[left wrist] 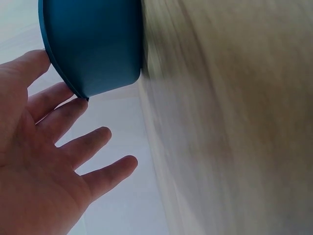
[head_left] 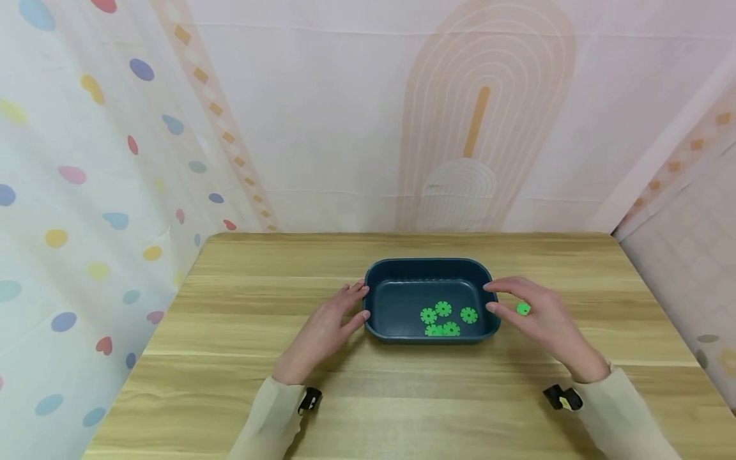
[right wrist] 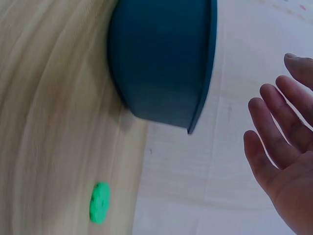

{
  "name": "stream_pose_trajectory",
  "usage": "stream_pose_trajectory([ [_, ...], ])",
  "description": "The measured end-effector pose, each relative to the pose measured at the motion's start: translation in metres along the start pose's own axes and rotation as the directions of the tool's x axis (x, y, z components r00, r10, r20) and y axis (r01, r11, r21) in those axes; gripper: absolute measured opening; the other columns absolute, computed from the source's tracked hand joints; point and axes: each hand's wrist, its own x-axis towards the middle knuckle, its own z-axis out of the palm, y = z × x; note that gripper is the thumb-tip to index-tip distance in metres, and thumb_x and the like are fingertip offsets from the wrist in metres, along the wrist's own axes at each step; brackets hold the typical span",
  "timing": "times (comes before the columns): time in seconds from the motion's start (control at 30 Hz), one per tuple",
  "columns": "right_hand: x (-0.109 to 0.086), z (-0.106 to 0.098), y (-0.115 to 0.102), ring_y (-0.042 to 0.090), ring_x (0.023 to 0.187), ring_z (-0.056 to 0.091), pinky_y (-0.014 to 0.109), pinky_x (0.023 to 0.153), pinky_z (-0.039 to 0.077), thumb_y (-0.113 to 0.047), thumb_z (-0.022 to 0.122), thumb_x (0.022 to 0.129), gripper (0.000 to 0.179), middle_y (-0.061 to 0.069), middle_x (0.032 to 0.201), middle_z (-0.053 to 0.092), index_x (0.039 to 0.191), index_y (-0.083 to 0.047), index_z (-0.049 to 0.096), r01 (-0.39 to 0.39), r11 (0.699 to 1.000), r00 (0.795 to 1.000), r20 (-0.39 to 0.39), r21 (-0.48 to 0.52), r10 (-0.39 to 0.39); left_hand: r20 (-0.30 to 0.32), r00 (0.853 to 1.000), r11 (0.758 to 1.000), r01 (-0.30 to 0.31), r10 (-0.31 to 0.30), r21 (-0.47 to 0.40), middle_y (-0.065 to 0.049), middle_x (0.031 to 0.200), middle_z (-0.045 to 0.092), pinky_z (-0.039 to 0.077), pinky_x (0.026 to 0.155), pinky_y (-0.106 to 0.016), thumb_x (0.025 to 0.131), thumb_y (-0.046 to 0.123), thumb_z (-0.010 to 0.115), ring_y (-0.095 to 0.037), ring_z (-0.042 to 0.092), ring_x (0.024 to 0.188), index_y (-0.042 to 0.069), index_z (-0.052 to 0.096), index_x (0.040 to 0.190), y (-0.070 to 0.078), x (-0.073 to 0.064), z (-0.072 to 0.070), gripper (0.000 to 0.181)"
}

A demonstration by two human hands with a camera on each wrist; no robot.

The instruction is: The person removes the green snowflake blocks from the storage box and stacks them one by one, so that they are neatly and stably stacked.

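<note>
A dark blue rectangular plastic basin (head_left: 397,306) sits upright on the wooden table. Inside it, toward the front right, lie several green notched discs (head_left: 468,315). My left hand (head_left: 324,322) is at the basin's left end, thumb and fingertips right at the rim. In the left wrist view its fingers (left wrist: 93,147) are spread and relaxed. My right hand (head_left: 543,319) is beside the right end, thumb and forefinger parted near the rim. The right wrist view shows its fingers (right wrist: 269,122) extended and apart from the basin, holding nothing.
One more green disc (head_left: 522,308) lies on the table to the right of the basin, partly covered by my right hand in the head view. The wooden tabletop (head_left: 241,358) reaches back to a patterned curtain (head_left: 322,128), with another along the left.
</note>
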Motion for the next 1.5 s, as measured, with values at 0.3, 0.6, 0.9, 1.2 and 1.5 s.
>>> stream_pose_trajectory([
  [0.3, 0.012, 0.018, -0.004, 0.026, 0.111, 0.070, 0.051, 0.090, 0.058, -0.011, 0.083, 0.088, 0.032, 0.003, 0.119, 0.074, 0.119, -0.008, 0.076, 0.048, 0.998, 0.993, 0.105, 0.044, -0.052, 0.004, 1.000, 1.000, 0.002, -0.002, 0.009, -0.012, 0.163, 0.040, 0.034, 0.117, -0.060, 0.107, 0.032, 0.060, -0.039, 0.034, 0.150, 0.006, 0.049, 0.154, -0.001, 0.000, 0.001, 0.055],
  [0.6, 0.026, 0.030, -0.005, 0.032, 0.119, 0.065, 0.052, 0.098, 0.055, -0.014, 0.080, 0.092, 0.032, 0.008, 0.124, 0.072, 0.123, -0.007, 0.074, 0.017, 0.996, 0.967, 0.253, 0.083, -0.038, 0.008, 1.000, 1.000, 0.018, -0.018, 0.001, -0.010, 0.163, 0.039, 0.033, 0.117, -0.061, 0.107, 0.033, 0.059, -0.038, 0.033, 0.151, 0.008, 0.049, 0.154, 0.000, -0.001, -0.001, 0.054],
  [0.9, 0.041, 0.044, -0.003, 0.027, 0.121, 0.064, 0.049, 0.098, 0.055, -0.017, 0.077, 0.096, 0.033, 0.004, 0.129, 0.069, 0.127, -0.009, 0.073, 0.022, 0.995, 0.920, 0.387, 0.097, -0.058, 0.009, 1.000, 1.000, 0.020, -0.020, 0.002, -0.011, 0.163, 0.038, 0.031, 0.118, -0.062, 0.107, 0.033, 0.059, -0.038, 0.032, 0.151, 0.008, 0.049, 0.154, 0.000, 0.000, -0.001, 0.054],
  [1.2, 0.050, 0.056, 0.002, 0.023, 0.121, 0.063, 0.044, 0.101, 0.054, -0.014, 0.076, 0.096, 0.033, 0.001, 0.129, 0.067, 0.128, -0.009, 0.072, 0.061, 0.990, 0.871, 0.479, 0.124, -0.114, 0.019, 0.999, 0.999, 0.031, -0.031, -0.010, -0.009, 0.164, 0.037, 0.030, 0.118, -0.064, 0.107, 0.034, 0.059, -0.037, 0.032, 0.152, 0.010, 0.048, 0.155, 0.003, -0.001, -0.001, 0.054],
  [1.5, 0.059, 0.065, 0.007, 0.024, 0.120, 0.064, 0.046, 0.102, 0.053, -0.011, 0.077, 0.095, 0.031, 0.003, 0.128, 0.068, 0.126, -0.008, 0.073, 0.113, 0.986, 0.843, 0.514, 0.120, -0.159, 0.016, 0.999, 0.999, 0.033, -0.033, -0.001, -0.010, 0.164, 0.038, 0.030, 0.118, -0.064, 0.108, 0.033, 0.058, -0.037, 0.032, 0.152, 0.010, 0.049, 0.155, 0.002, -0.001, -0.002, 0.054],
])
